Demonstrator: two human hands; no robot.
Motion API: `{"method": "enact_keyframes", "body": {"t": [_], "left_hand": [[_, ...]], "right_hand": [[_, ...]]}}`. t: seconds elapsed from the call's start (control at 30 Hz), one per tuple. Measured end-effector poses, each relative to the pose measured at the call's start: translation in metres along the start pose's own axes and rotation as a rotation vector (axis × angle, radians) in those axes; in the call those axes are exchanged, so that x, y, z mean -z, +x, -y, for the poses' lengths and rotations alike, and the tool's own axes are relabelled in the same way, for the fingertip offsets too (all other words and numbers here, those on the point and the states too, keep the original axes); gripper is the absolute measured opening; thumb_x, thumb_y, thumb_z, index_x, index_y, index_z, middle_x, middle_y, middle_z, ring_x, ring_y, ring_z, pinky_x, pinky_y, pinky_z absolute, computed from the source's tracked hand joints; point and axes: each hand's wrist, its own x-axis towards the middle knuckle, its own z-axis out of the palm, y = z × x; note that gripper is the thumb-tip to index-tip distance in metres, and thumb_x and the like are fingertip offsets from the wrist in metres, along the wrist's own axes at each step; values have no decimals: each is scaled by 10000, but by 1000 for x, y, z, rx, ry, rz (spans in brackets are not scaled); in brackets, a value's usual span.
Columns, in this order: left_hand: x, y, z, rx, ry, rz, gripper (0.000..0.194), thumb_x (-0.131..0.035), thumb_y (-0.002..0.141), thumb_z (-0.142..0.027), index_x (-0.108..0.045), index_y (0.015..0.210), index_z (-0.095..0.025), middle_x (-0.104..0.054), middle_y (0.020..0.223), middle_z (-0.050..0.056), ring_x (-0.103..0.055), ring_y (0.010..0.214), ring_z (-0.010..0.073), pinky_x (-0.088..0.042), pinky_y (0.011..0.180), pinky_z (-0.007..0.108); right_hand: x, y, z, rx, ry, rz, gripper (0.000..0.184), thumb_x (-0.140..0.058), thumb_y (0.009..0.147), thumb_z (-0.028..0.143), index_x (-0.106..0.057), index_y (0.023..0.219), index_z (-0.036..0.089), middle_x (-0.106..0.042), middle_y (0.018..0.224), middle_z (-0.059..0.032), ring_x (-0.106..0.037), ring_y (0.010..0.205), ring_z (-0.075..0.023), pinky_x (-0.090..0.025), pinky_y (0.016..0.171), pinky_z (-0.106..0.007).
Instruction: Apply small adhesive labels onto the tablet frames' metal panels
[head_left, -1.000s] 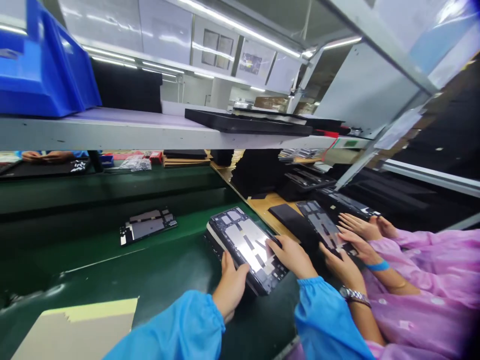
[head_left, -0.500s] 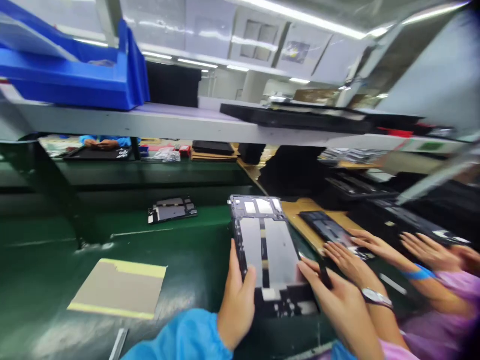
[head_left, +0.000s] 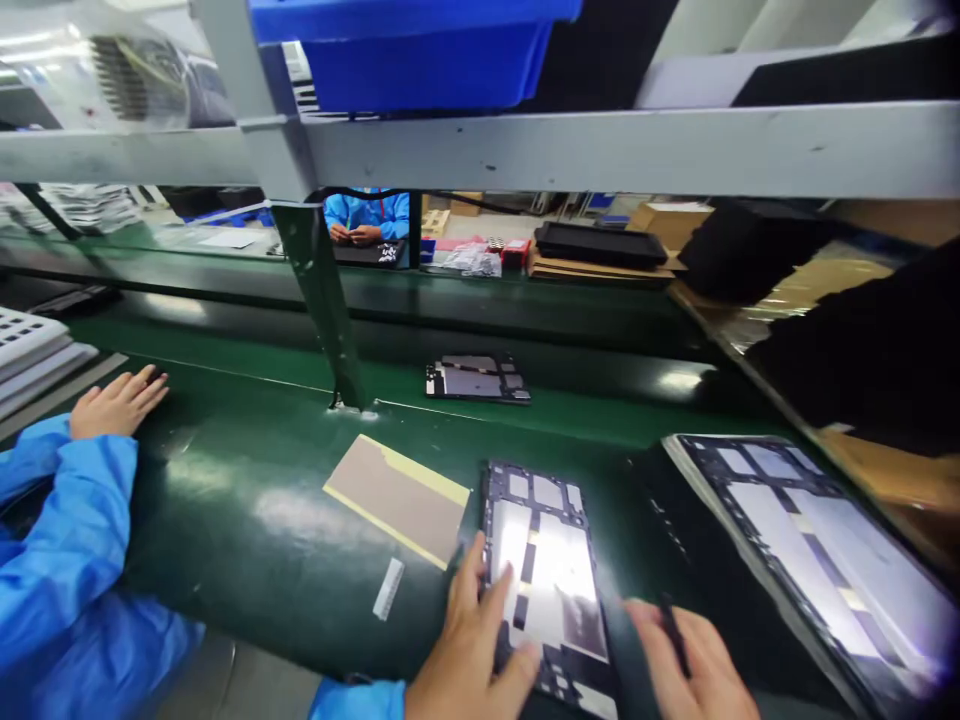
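Note:
An opened tablet with silvery battery panels and a dark frame sits over the green bench in front of me. My left hand grips its lower left edge, with the thumb over the inner face. To its right, apart from the tablet, my right hand is closed around a thin black tool, blurred and partly hidden by the fingers. A grey-brown card with yellow edges lies left of the tablet, and a small white strip lies below the card.
Another opened tablet lies farther back. At right, a similar tablet rests on a stack. A grey shelf rail crosses above, with a green post below it. At left is a co-worker's hand.
The view has swung left. The tablet is lower toward the bench, and my right hand has come off its right edge. The co-worker's hands at right are out of view.

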Motion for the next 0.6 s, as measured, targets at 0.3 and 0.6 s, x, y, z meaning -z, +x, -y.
{"method": "enact_keyframes", "body": {"t": [0.3,0.6], "left_hand": [[146,51,89,-38,656,-451,565,-573,905,-413,-534,1427,-200,-422,1580,124,-327,1486,358,-234,1208,613],[130,34,111,25,814,-510,620,-585,911,-477,-516,1446,-172,-448,1555,161,-409,1428,398,-326,1155,616]], "right_hand": [[-105,85,171,70,446,525,546,-480,889,728,-596,771,208,-630,724,-26,-591,539,-140,-520,527,-279],[-232,112,195,6,560,849,475,-892,558,511,-642,798,188,-675,652,19,-702,603,-163,-610,661,-335]]}}
